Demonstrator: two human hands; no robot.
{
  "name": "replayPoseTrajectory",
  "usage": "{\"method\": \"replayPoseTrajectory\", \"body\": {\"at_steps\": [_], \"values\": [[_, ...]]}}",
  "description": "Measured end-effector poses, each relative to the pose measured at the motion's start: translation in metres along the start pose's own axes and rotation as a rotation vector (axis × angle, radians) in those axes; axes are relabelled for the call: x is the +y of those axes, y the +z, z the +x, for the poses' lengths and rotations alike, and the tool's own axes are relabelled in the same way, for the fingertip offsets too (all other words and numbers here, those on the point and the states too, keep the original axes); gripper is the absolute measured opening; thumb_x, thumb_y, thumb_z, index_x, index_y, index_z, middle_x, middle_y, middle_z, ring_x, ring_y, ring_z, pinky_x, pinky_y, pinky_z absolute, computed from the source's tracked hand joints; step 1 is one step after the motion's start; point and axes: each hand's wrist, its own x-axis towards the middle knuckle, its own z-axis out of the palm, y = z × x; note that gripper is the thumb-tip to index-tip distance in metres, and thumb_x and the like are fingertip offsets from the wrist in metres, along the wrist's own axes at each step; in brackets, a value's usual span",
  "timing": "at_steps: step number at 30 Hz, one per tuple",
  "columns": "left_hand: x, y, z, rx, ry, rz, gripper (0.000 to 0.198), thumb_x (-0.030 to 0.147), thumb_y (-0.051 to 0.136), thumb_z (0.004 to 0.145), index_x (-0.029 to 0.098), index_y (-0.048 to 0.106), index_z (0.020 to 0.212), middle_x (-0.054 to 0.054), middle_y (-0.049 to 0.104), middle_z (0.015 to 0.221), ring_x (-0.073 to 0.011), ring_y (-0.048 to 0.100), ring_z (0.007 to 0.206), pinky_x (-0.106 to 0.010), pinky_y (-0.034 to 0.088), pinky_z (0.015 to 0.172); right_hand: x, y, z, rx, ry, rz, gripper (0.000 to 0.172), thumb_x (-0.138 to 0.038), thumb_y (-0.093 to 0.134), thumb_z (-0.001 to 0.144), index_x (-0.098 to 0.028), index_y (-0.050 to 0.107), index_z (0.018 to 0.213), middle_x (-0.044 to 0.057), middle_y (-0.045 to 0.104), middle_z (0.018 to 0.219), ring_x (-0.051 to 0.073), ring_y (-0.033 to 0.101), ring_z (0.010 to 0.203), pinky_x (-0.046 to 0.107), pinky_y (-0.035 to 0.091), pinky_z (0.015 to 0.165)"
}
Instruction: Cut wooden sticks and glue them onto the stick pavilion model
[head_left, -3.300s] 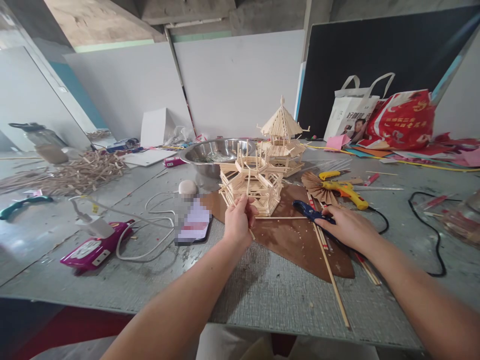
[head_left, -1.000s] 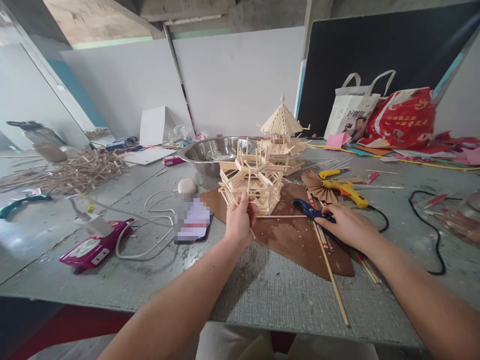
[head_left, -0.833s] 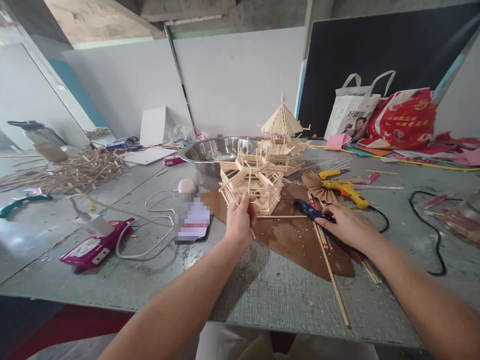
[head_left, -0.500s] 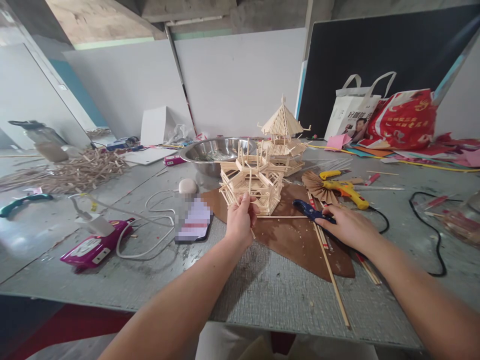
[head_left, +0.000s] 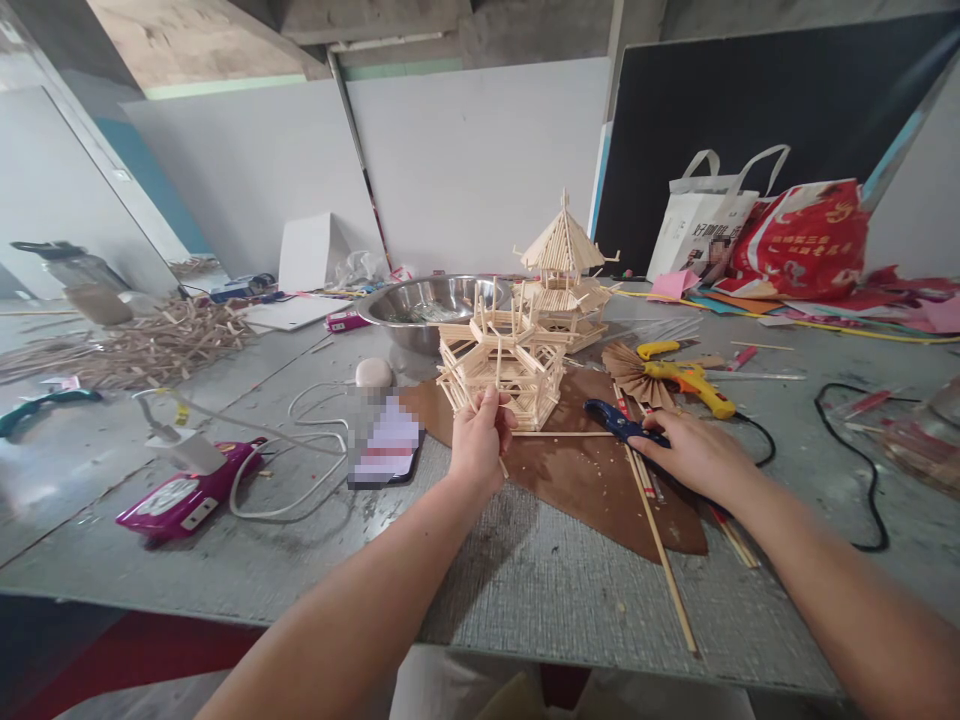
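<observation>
Straw-coloured slim wooden stick (head_left: 562, 434) extends from the left hand's (head_left: 480, 435) pinch toward a dark-blue, plier-shaped tool (head_left: 622, 420) gripped by the right hand (head_left: 694, 450); a crooked squeeze could jerk the left hand into the pale, many-sided wooden-stick model (head_left: 541, 378) just beyond it, loosening joints.

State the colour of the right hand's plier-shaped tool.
Dark blue: the plier-shaped tool shows best in the head view.

Place: a craft workshop, by its contents. The ceiling (head_left: 390, 22) was bare concrete. 1 marked grey table (head_left: 555, 600) bore 1 roofed stick model (head_left: 562, 250), 1 open-topped stick model (head_left: 517, 372), 1 yellow glue gun (head_left: 694, 385) and 1 heap of loose sticks (head_left: 176, 340); coloured paper (head_left: 780, 302) lay toward the back.
</observation>
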Motion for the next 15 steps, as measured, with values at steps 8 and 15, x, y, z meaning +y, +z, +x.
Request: {"method": "replayPoseTrajectory", "body": {"at_steps": [8, 15], "values": [[-0.0004, -0.0001, 0.0004, 0.002, 0.0, -0.003, 0.029, 0.043, 0.057, 0.067, 0.015, 0.05, 0.065, 0.006, 0.047, 0.042, -0.002, 0.03, 0.028, -0.015, 0.019, 0.029, 0.001, 0.0019, 0.0009, 0.021, -0.001, 0.0, 0.035, -0.051, 0.038, 0.075, -0.022, 0.055, 0.086, 0.007, 0.062, 0.09, 0.023, 0.058, 0.077, 0.027, 0.034, 0.053], [-0.0003, -0.0004, -0.0003, -0.009, 0.01, 0.007, 0.029, 0.043, 0.056, 0.068, 0.015, 0.05, 0.066, 0.006, 0.046, 0.042, -0.0022, 0.03, 0.028, -0.015, 0.019, 0.029, 0.0012, 0.0013, 0.0007, 0.002, 0.005, 0.0, 0.035, -0.051, 0.038, 0.075, -0.023, 0.053, 0.088, 0.007, 0.062, 0.092, 0.023, 0.057, 0.079, 0.028, 0.035, 0.054]]}}
